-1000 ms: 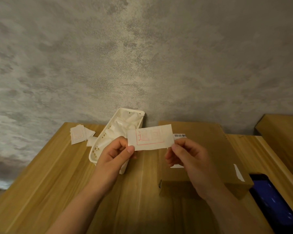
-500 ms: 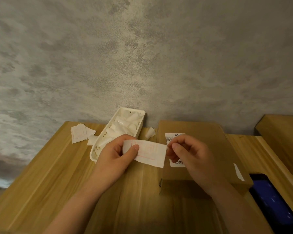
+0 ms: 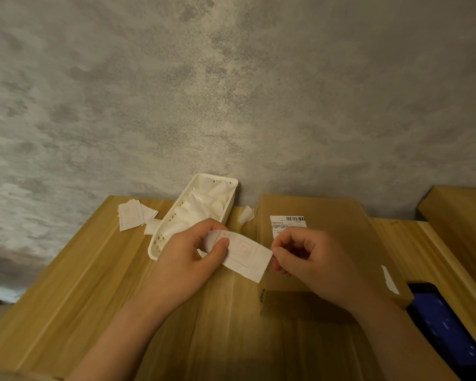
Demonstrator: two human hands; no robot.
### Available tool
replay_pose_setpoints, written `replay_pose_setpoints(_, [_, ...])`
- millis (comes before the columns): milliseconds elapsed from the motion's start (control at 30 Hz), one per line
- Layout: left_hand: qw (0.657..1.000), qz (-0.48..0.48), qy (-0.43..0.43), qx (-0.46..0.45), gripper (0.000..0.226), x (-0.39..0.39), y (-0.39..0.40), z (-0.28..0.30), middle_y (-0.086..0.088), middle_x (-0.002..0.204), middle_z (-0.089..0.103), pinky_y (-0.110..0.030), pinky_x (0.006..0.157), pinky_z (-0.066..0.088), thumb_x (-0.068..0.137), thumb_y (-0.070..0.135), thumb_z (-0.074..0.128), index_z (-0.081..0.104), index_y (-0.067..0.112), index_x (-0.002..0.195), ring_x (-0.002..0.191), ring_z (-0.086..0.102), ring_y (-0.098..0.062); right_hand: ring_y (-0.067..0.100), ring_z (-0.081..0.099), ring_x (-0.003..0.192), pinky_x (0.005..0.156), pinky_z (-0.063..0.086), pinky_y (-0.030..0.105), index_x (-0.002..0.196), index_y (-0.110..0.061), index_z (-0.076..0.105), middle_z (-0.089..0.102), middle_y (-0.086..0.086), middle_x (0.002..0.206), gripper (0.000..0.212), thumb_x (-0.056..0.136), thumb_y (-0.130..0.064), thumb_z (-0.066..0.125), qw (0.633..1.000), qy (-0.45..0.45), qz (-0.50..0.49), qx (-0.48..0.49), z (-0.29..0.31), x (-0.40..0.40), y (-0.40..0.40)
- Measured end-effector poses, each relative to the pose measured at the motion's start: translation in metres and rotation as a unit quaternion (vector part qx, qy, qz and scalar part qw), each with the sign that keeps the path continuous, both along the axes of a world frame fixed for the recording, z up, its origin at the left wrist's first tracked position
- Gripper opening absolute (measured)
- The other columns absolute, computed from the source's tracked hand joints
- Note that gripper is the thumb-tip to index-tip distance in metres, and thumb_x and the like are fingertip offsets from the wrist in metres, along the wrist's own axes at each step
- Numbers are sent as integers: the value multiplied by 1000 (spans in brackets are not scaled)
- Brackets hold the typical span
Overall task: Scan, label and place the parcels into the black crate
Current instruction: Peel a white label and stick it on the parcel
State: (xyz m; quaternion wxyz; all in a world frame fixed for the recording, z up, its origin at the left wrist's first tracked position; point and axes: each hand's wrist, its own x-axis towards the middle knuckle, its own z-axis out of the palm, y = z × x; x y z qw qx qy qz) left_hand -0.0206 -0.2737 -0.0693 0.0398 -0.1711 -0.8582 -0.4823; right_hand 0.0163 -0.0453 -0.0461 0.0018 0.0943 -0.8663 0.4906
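Observation:
A white paper label (image 3: 245, 257) with a red printed frame is stretched between my two hands above the wooden table. My left hand (image 3: 187, 259) pinches its left end between thumb and fingers. My right hand (image 3: 311, 262) pinches its right edge. Just behind and under my right hand lies a flat brown cardboard parcel (image 3: 335, 232) bearing a white barcode sticker (image 3: 286, 222). A second cardboard parcel (image 3: 462, 226) sits at the far right. No black crate is in sight.
A white perforated plastic basket (image 3: 173, 229) holding loose white paper slips stands against the grey wall. More labels (image 3: 134, 217) lie on the table (image 3: 94, 284) left of it. A dark device with a blue screen (image 3: 448, 331) lies at the right edge.
The label has dropped from an upright, face-on position to a lower, flatter tilt near the parcel's left edge, uncovering the barcode sticker. Both hands moved down slightly with it.

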Motion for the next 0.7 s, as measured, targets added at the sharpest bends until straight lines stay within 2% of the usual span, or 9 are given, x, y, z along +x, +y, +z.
replay_pose_setpoints(167, [1000, -6, -11, 5, 25, -1, 0, 0, 33, 98, 65, -15, 72, 55, 87, 55, 46, 64, 39, 95, 103, 60, 11, 10, 69, 76, 69, 55, 25, 84, -22, 68, 72, -8, 78, 11, 92, -16, 63, 1000, -10, 13, -7, 0, -1, 1])
replay_pose_setpoints(400, [1000, -12, -19, -8, 9, -2, 1, -4, 31, 97, 66, -19, 75, 56, 95, 40, 54, 63, 40, 96, 100, 62, 7, 13, 68, 72, 65, 54, 22, 82, -20, 68, 72, -3, 77, 15, 93, -13, 60, 999, -27, 23, -36, 2, 0, -4])
replay_pose_setpoints(533, [999, -18, -26, -18, 9, -2, 4, -4, 34, 99, 63, -18, 73, 56, 96, 40, 54, 62, 42, 98, 98, 60, 9, 12, 66, 67, 64, 53, 24, 82, -18, 68, 71, -3, 75, 18, 95, -9, 58, 996, -49, 44, -67, 1, 0, -12])
replay_pose_setpoints(700, [1000, -16, -23, -13, 9, -2, 1, -2, 32, 98, 65, -19, 74, 56, 96, 38, 54, 63, 40, 97, 98, 61, 8, 13, 68, 70, 65, 54, 23, 83, -19, 67, 72, -2, 76, 18, 94, -9, 58, 997, -37, 41, -51, 3, 1, -9])
